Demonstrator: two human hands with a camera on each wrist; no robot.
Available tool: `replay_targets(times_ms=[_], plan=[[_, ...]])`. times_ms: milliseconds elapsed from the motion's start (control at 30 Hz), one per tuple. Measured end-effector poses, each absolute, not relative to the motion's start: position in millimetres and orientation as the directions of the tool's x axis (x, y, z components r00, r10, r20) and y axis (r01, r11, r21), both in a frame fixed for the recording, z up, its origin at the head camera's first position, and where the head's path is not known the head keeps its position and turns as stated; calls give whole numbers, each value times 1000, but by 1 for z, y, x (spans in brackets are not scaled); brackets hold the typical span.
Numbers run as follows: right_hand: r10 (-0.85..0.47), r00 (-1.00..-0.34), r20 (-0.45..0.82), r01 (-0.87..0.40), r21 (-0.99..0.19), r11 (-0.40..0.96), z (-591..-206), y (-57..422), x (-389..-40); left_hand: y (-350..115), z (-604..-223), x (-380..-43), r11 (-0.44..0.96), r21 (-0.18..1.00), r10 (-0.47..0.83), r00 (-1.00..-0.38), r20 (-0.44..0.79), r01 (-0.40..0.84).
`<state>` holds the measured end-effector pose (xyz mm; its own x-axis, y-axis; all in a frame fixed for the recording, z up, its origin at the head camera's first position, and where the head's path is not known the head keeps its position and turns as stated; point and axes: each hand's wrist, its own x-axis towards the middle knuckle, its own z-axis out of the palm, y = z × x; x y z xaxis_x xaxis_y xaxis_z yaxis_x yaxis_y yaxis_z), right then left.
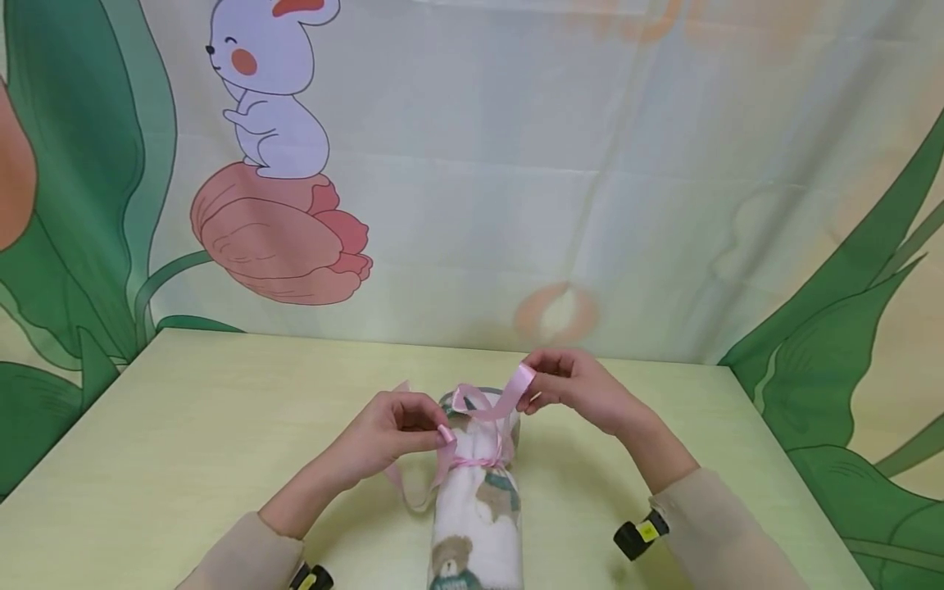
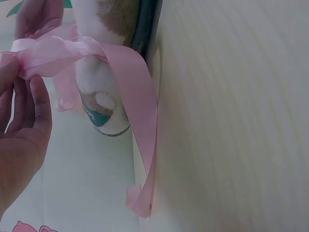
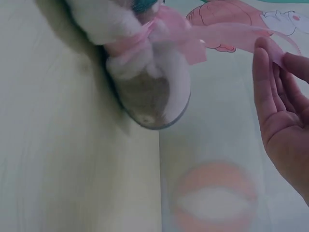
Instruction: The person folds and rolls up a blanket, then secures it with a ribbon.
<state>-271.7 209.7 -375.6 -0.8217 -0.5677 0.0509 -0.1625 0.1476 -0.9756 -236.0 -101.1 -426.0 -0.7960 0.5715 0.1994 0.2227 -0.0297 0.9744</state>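
Note:
A rolled white cloth [image 1: 479, 524] with a brown bear pattern lies lengthwise on the table in front of me. Pink satin ribbon [image 1: 475, 463] circles the roll near its far end. My left hand [image 1: 387, 434], left of the roll, pinches a piece of the ribbon [image 2: 53, 50] between thumb and fingers. On the far right side, my right hand [image 1: 578, 389] holds another stretch of ribbon [image 3: 231, 36], raised above the roll and drawn to the right. One loose tail of ribbon hangs down on the left of the roll, as the left wrist view shows.
The pale wooden table [image 1: 221, 442] ends at a printed fabric backdrop [image 1: 457, 205] with a rabbit and flowers. Dark wrist cameras [image 1: 640, 537] are worn below both hands, near the beige sleeves [image 1: 723, 524].

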Motion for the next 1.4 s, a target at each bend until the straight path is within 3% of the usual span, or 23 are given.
replay_targets(times_ms=[400, 600, 733, 1033, 1400], plan=[[-489, -835, 251, -307, -951, 38, -355, 170, -283, -103, -426, -235, -42, 975, 580, -789, 201, 218], [-594, -759, 266, -334, -943, 4, -352, 149, -290, -103, -426, -236, -51, 976, 590, -782, 202, 214], [-671, -722, 172, -340, -932, 126, -358, 139, -291, -104, -427, -235, -54, 977, 601, -775, 196, 206], [-648, -751, 123, -435, -831, 346, -372, 146, -283, -104, -426, -234, -43, 973, 582, -786, 209, 227], [-619, -775, 128, -451, -798, 400, -385, 163, -266, -100, -427, -236, 20, 968, 495, -844, 207, 249]])
